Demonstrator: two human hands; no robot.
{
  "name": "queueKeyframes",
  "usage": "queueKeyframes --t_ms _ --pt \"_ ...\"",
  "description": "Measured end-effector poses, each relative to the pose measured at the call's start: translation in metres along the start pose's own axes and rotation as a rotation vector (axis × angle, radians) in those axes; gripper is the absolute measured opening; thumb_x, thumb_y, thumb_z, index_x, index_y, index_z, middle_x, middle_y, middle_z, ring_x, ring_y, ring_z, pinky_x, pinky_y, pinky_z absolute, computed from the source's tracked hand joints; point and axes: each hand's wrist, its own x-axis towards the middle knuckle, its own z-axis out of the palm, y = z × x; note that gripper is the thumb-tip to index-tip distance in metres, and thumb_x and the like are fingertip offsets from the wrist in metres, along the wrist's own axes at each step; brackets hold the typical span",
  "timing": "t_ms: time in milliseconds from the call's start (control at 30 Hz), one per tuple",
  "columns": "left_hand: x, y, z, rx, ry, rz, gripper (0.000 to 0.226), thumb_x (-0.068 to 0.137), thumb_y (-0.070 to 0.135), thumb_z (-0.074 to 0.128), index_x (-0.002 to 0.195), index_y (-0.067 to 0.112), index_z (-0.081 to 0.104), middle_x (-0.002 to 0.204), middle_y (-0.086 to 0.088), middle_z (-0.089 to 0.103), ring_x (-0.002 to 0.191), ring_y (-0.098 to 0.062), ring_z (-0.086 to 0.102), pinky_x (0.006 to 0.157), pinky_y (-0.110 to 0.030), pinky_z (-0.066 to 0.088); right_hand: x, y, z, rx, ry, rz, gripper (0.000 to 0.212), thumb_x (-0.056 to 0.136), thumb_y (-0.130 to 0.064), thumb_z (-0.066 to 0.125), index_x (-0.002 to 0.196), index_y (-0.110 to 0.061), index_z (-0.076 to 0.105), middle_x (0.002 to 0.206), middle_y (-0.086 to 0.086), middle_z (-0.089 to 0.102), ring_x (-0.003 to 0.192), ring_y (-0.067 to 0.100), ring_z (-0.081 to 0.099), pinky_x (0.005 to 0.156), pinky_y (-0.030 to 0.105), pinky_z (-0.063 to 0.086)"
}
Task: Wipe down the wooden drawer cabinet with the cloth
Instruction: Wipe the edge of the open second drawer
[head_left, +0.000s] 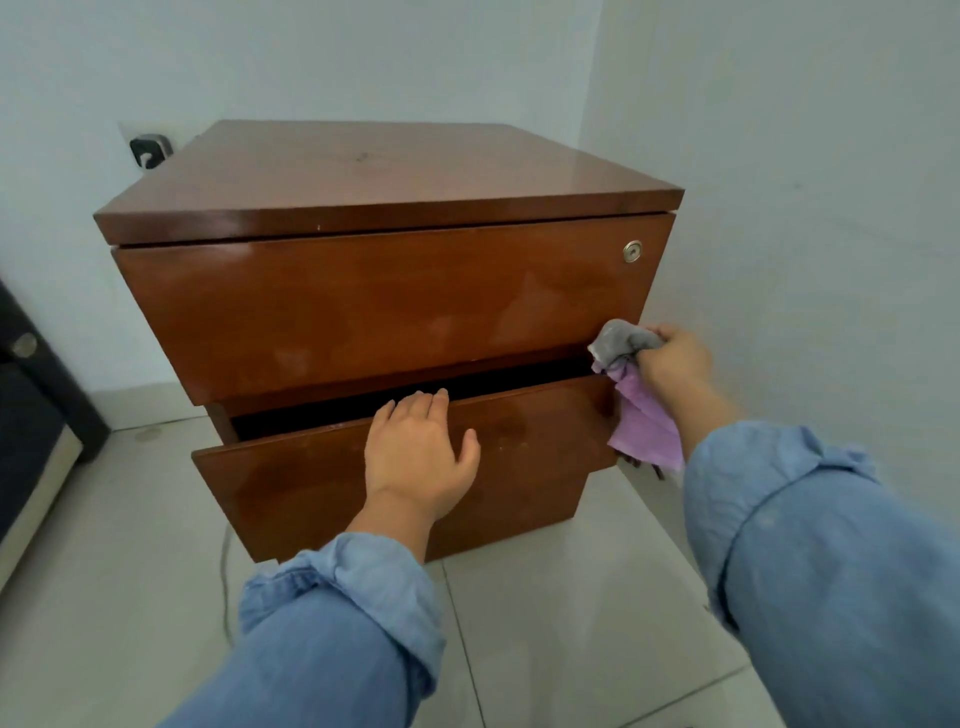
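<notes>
The wooden drawer cabinet (384, 291) stands on the tiled floor in a room corner, glossy brown, with a small round lock (632, 251) on its upper drawer. Its lower drawer (311, 483) is pulled out a little, showing a dark gap. My left hand (421, 457) lies flat on the lower drawer's front, fingertips over its top edge. My right hand (675, 358) grips a bunched grey and purple cloth (636, 395) at the right end of the upper drawer's bottom edge; the purple part hangs down beside the lower drawer.
White walls (779, 156) close in behind and to the right of the cabinet. A wall socket with a dark plug (149, 149) sits behind its left side, and a cable (226, 582) runs over the floor. Dark furniture (36, 395) stands at the left edge.
</notes>
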Motion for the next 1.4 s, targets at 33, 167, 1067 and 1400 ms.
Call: queueKeyframes --t_ms 33,167,1067,1400 --pt "0.000 -0.001 0.001 -0.001 0.006 0.011 0.064 0.094 0.051 0.031 0.148 0.017 0.030 0.149 -0.003 0.041 0.140 -0.018 0.032 0.116 -0.033 0.016 -0.002 0.007 0.008 -0.058 -0.017 0.000 0.031 0.089 -0.005 0.048 0.117 -0.008 0.061 0.116 0.019 0.063 0.109 0.034 0.057 0.086 0.031 0.042" --pt "0.000 -0.003 0.003 -0.023 0.028 0.028 0.065 0.091 0.051 0.031 0.147 0.018 0.033 0.147 -0.002 0.043 0.138 -0.018 0.034 0.115 -0.031 0.018 -0.002 0.021 0.030 -0.339 0.029 -0.094 0.037 0.079 -0.037 0.042 0.109 -0.024 0.059 0.108 0.015 0.065 0.103 0.040 0.055 0.088 0.044 0.047" --pt "-0.062 -0.097 -0.021 -0.020 0.035 -0.169 0.071 0.084 0.038 0.019 0.151 0.013 0.025 0.155 -0.005 0.030 0.146 -0.019 0.018 0.120 -0.037 0.005 -0.117 -0.063 0.116 -0.560 -0.035 -0.389 0.025 0.092 -0.037 0.048 0.108 -0.020 0.056 0.110 0.004 0.062 0.107 0.030 0.046 0.083 0.040 0.034" --pt "-0.058 -0.106 -0.022 -0.053 0.011 -0.134 0.063 0.093 0.033 0.024 0.152 0.014 0.018 0.158 -0.003 0.024 0.147 -0.016 0.012 0.120 -0.035 0.002 -0.161 -0.091 0.152 -0.517 -0.102 -0.558 0.024 0.091 -0.035 0.051 0.105 -0.017 0.057 0.106 0.004 0.062 0.105 0.029 0.046 0.081 0.038 0.033"
